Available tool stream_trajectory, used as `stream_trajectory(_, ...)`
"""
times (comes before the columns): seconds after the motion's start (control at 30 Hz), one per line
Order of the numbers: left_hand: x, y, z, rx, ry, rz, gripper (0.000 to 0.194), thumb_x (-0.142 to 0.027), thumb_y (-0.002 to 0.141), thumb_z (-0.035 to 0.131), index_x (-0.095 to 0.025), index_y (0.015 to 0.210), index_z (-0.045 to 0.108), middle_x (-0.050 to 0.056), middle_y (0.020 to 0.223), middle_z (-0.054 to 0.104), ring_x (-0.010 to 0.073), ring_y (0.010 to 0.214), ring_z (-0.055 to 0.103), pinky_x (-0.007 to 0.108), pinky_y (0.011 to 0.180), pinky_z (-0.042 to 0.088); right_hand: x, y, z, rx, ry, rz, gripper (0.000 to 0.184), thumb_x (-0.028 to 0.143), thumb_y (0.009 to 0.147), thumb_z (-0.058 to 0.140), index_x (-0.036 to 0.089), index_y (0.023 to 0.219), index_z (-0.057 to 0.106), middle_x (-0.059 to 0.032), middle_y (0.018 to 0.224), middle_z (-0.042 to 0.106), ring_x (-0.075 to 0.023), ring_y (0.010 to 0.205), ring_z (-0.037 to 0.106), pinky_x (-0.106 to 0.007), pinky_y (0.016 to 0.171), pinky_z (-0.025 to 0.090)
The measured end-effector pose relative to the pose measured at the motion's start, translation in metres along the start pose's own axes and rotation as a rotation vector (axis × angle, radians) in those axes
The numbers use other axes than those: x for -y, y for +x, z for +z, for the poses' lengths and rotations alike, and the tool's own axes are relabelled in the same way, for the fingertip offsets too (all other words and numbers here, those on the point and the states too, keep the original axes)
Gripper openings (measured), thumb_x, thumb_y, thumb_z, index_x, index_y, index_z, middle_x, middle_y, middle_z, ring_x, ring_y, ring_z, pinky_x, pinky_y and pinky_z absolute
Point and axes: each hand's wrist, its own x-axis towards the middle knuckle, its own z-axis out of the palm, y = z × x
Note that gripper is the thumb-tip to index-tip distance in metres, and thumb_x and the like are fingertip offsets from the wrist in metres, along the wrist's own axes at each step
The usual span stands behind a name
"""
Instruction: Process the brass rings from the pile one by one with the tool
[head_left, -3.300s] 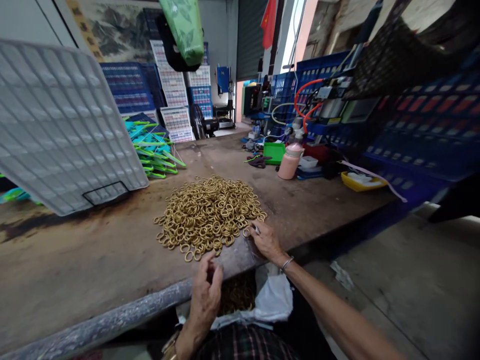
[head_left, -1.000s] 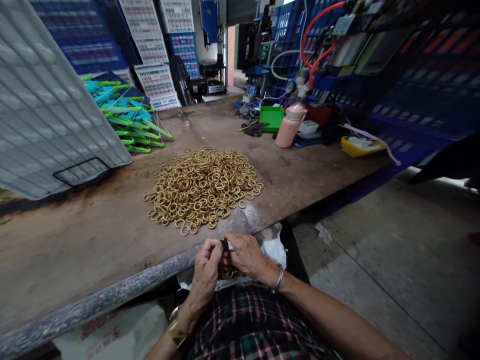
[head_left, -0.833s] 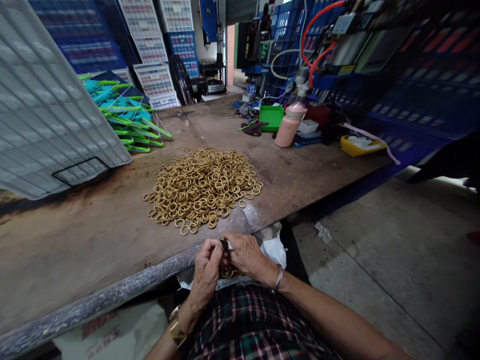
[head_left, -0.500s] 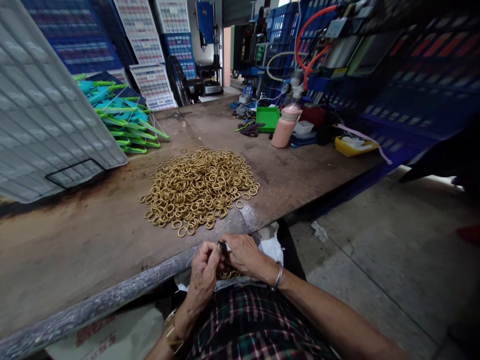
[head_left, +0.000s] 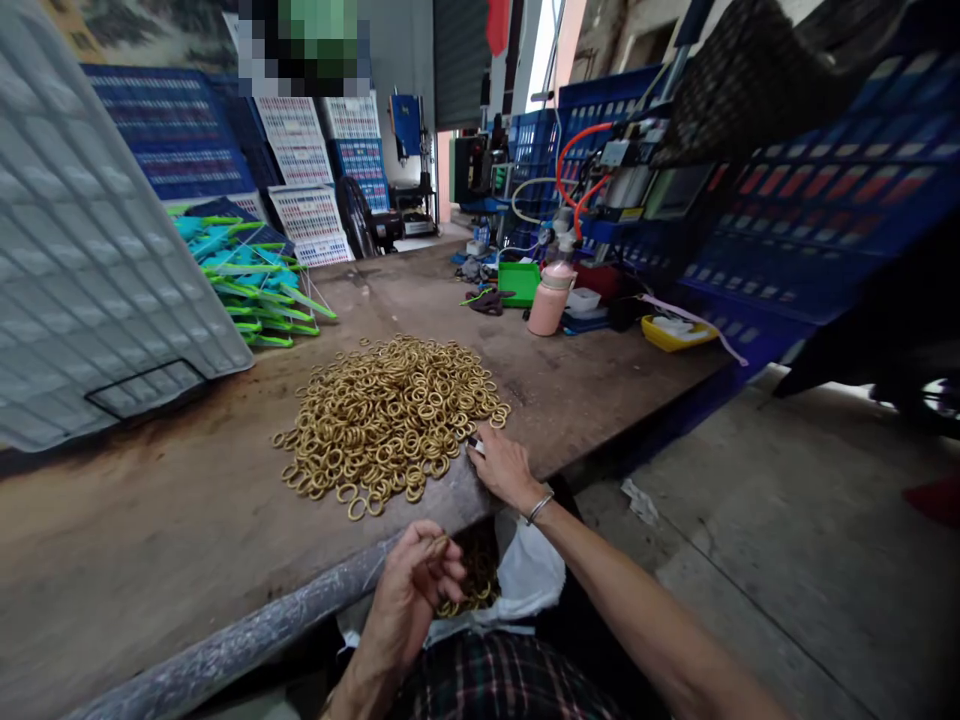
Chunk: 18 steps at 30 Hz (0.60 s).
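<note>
A heap of brass-coloured rings (head_left: pixel 390 415) lies on the worktable. My right hand (head_left: pixel 506 470) reaches to the heap's near right edge, its fingers closed on a small dark-and-white piece (head_left: pixel 475 445) whose kind I cannot make out. Over my lap, my left hand (head_left: pixel 412 575) is raised with thumb and forefinger pinched together. A thin brass-coloured edge, seemingly one ring, shows at those fingertips; the other fingers are curled loosely. Below and between the hands, a white sack (head_left: pixel 529 570) hangs at the table edge with more rings (head_left: pixel 476 590) inside it.
A large white crate (head_left: pixel 127 270) stands tilted on the left, beside green and blue plastic pieces (head_left: pixel 259 285). Farther back on the worktable (head_left: pixel 195 480) are a pink bottle (head_left: pixel 549 302), a green tray (head_left: pixel 519 284) and a yellow tray (head_left: pixel 675 335). Stacked crates line the back and right.
My hands were together over the sack, working at a small thing. My right hand has moved forward to the heap, while my left stays near the sack. The view has tipped upward.
</note>
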Motion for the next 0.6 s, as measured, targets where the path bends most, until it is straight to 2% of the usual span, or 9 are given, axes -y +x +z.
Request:
stream_trajectory(0.1, 0.004, 0.002, -0.008, 0.020, -0.112, -0.056, 0.024, -0.026, 0.065, 0.068, -0.015, 0.085, 0.059, 0.001, 0.065, 0.060, 0.0113, 0.055, 0.054, 0.022, 0.045, 0.042, 0.000, 0.002, 0.004, -0.015, -0.012, -0.005, 0.024, 0.032, 0.088, 0.045, 0.021, 0.109, 0.047, -0.0085, 0.107, 0.058, -0.0209, 0.085, 0.060, -0.028, 0.064, 0.036)
stream_trajectory(0.17, 0.007, 0.005, -0.013, 0.029, -0.183, -0.098, 0.018, -0.026, 0.065, 0.068, -0.013, 0.073, 0.059, 0.002, 0.065, 0.059, 0.0105, 0.055, 0.054, 0.021, 0.046, 0.042, -0.001, 0.003, 0.006, -0.037, 0.007, -0.004, 0.024, 0.030, 0.086, 0.047, 0.020, 0.108, 0.047, -0.0078, 0.106, 0.058, -0.0205, 0.082, 0.060, -0.027, 0.062, 0.035)
stream_trajectory(0.23, 0.008, 0.008, -0.016, 0.000, -0.230, -0.133, 0.020, -0.026, 0.065, 0.069, -0.012, 0.061, 0.055, 0.003, 0.067, 0.060, 0.0103, 0.056, 0.054, 0.021, 0.048, 0.043, -0.003, 0.004, 0.007, -0.058, 0.040, -0.012, 0.022, 0.026, 0.084, 0.049, 0.020, 0.105, 0.049, -0.0069, 0.102, 0.059, -0.0196, 0.081, 0.059, -0.026, 0.061, 0.033)
stream_trajectory(0.33, 0.007, 0.012, -0.014, -0.081, -0.209, -0.141, 0.023, -0.026, 0.064, 0.071, -0.012, 0.061, 0.053, 0.005, 0.071, 0.061, 0.0108, 0.058, 0.056, 0.020, 0.047, 0.042, -0.007, 0.002, 0.006, -0.064, 0.109, -0.053, 0.020, 0.019, 0.082, 0.046, 0.020, 0.101, 0.051, -0.0043, 0.090, 0.061, -0.0177, 0.076, 0.058, -0.025, 0.060, 0.031)
stream_trajectory(0.4, 0.004, 0.013, -0.011, -0.086, -0.134, -0.092, 0.025, -0.028, 0.063, 0.073, -0.013, 0.069, 0.054, 0.002, 0.070, 0.060, 0.0097, 0.056, 0.055, 0.018, 0.044, 0.038, -0.007, -0.001, 0.006, -0.046, 0.210, -0.086, 0.018, 0.016, 0.080, 0.045, 0.020, 0.095, 0.054, -0.0023, 0.080, 0.060, -0.0161, 0.071, 0.055, -0.024, 0.060, 0.031)
stream_trajectory(0.47, 0.001, 0.013, -0.009, -0.089, -0.007, 0.021, 0.029, -0.034, 0.064, 0.072, -0.016, 0.077, 0.054, -0.002, 0.065, 0.056, 0.0064, 0.049, 0.048, 0.016, 0.039, 0.032, -0.003, -0.007, 0.006, 0.004, 0.404, -0.120, 0.013, 0.015, 0.079, 0.044, 0.018, 0.084, 0.056, 0.0001, 0.071, 0.056, -0.0141, 0.067, 0.051, -0.023, 0.059, 0.031)
stream_trajectory(0.6, -0.006, 0.014, -0.009, -0.172, 0.290, 0.268, 0.036, -0.037, 0.064, 0.071, -0.017, 0.090, 0.055, -0.008, 0.056, 0.049, 0.0030, 0.040, 0.035, 0.015, 0.036, 0.027, 0.012, -0.028, 0.013, 0.223, 0.815, -0.158, 0.008, 0.018, 0.074, 0.046, 0.018, 0.071, 0.054, 0.0051, 0.059, 0.046, -0.0105, 0.057, 0.042, -0.020, 0.052, 0.030)
